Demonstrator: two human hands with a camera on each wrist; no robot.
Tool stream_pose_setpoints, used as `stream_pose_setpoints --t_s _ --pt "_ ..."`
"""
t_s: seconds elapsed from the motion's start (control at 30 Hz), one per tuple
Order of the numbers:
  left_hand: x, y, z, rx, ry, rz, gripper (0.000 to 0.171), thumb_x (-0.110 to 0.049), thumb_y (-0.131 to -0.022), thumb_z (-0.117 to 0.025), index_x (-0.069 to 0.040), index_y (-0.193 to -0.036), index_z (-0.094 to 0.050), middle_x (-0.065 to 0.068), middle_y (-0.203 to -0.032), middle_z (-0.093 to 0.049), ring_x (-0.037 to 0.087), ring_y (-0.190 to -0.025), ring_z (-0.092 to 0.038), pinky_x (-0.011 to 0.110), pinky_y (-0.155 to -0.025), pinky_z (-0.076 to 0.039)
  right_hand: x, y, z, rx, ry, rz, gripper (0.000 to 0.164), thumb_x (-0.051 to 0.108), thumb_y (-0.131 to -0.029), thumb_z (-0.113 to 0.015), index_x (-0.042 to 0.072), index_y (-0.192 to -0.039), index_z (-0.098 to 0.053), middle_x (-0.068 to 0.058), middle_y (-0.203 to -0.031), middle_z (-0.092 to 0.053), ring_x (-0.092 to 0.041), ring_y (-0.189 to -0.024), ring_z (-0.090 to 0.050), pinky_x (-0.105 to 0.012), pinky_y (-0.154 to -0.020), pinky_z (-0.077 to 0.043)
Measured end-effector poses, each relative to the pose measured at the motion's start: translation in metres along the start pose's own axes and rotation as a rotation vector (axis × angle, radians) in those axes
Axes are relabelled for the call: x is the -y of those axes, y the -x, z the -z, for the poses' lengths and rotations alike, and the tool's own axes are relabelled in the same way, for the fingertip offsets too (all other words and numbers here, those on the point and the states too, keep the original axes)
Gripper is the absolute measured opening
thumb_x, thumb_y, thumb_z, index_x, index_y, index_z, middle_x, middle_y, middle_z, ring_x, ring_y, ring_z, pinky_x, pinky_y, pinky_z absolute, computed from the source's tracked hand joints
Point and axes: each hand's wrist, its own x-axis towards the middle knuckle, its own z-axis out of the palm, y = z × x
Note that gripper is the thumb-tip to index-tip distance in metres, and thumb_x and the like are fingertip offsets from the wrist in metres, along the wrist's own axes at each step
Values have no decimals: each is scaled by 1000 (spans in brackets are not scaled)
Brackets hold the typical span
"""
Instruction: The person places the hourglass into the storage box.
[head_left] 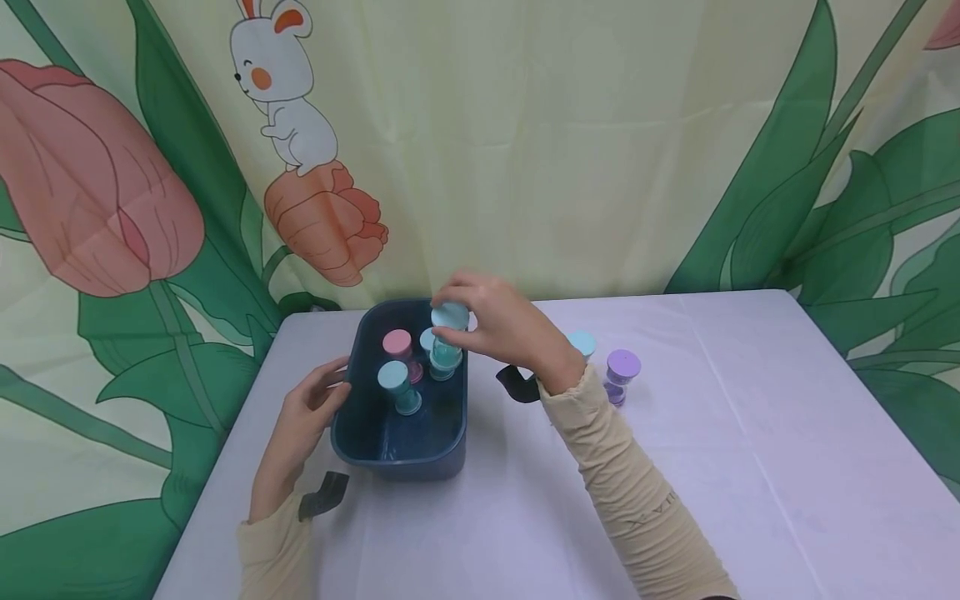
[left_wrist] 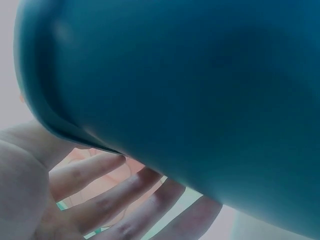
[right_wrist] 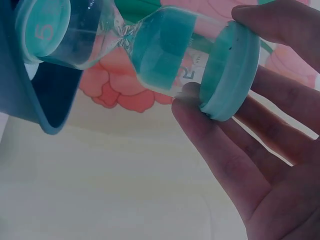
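Note:
My right hand (head_left: pixel 498 325) pinches a teal sand timer (right_wrist: pixel 162 50) by its end cap, thumb on one side and fingers on the other. The timer hangs upright at the right side of a dark blue plastic bin (head_left: pixel 397 460), its lower end inside the rim. My left hand (head_left: pixel 303 412) touches the bin's left side with its fingers fairly straight; the bin's wall (left_wrist: pixel 175 100) hides the fingertips in the left wrist view. Inside the bin are a pink sand timer (head_left: pixel 397 342), a teal one (head_left: pixel 395 377) and another light-blue cap (head_left: pixel 427 339), partly hidden behind the held timer.
On the white-covered table (head_left: pixel 750 467), right of the bin, stand a purple sand timer (head_left: pixel 623 365) and a light-blue-capped one (head_left: pixel 582 343), the latter partly hidden by my right wrist. A printed curtain (head_left: pixel 562 150) hangs behind the table's far edge.

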Motion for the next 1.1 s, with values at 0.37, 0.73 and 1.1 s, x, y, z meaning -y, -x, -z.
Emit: stream_pose_setpoints --t_s 0.37,0.73,1.1 --pt "2 0 1 -10 -6 -10 57 -40 -100 -57 -18 -151 -41 17 -147 -49 36 -132 -51 53 -98 -49 -1 0 -19 82 0 -62 33 25 -87 -77 6 -114 -73 -6 -112 -67 -16 -101 -65 -26 -87 -56" --pt "3 -2 0 -6 -4 11 60 -45 -99 -58 -20 -151 -41 15 -148 -48 36 -134 -49 59 -103 -44 -4 7 -42 149 -7 -80 32 21 -87 -78 6 -114 -72 -5 -112 -67 -17 -98 -67 -25 -85 -56" --pt "-1 0 1 3 -2 8 58 -41 -100 -57 -19 -151 -40 17 -149 -47 36 -134 -49 58 -102 -45 -7 8 -58 206 23 -89 31 23 -87 -78 7 -113 -73 -5 -110 -67 -17 -93 -66 -27 -86 -56"
